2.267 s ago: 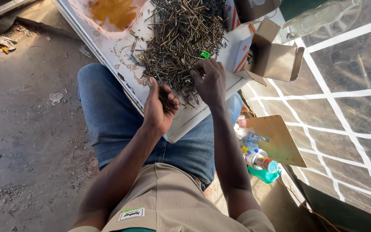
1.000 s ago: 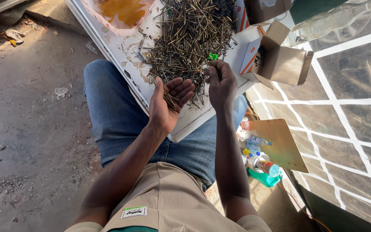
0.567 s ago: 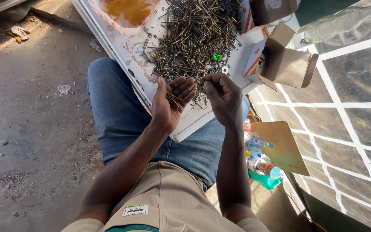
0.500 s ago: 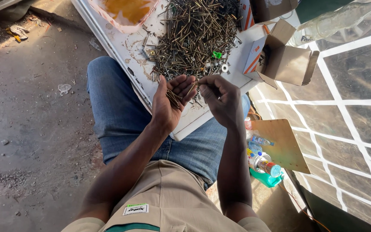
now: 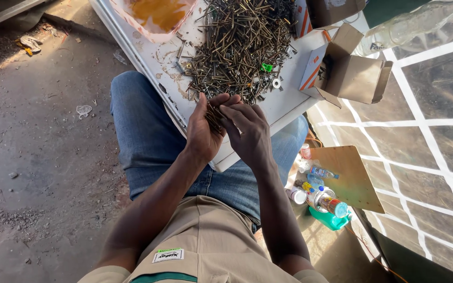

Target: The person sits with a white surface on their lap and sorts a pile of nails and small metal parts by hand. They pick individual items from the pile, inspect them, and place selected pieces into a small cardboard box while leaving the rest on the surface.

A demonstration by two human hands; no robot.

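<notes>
Seated person, tan shirt nearest the camera, jeans (image 5: 148,141) below the forearms, dirt floor (image 5: 38,173) on the left side of the view. Left hand (image 5: 204,131) cupped palm-up, fingers half curled around a small bunch of screws (image 5: 215,112) lying in the palm. Right hand (image 5: 250,133) just beside it and touching, fingertips bent in and pinching at that bunch; how many screws it grips cannot be told, its own fingers cover them. Both hands sit over the near edge of a white board (image 5: 289,102) resting on the lap. By the right knee, low down: a wooden board (image 5: 349,175), a spray can (image 5: 327,202), small bottles (image 5: 315,173) and a green container (image 5: 331,221), all close together. On the white board just beyond the hands, a big loose pile (image 5: 242,44) of dark screws, with a green plastic bit (image 5: 266,67) and a washer (image 5: 277,83) at its near right edge. Right of the pile, an open cardboard box (image 5: 349,71), flaps up. Farther, a second box (image 5: 334,9) at the top edge. Far left on the board, a tray with an orange stain (image 5: 158,15). Right side: mesh panel with white bars (image 5: 436,120).
</notes>
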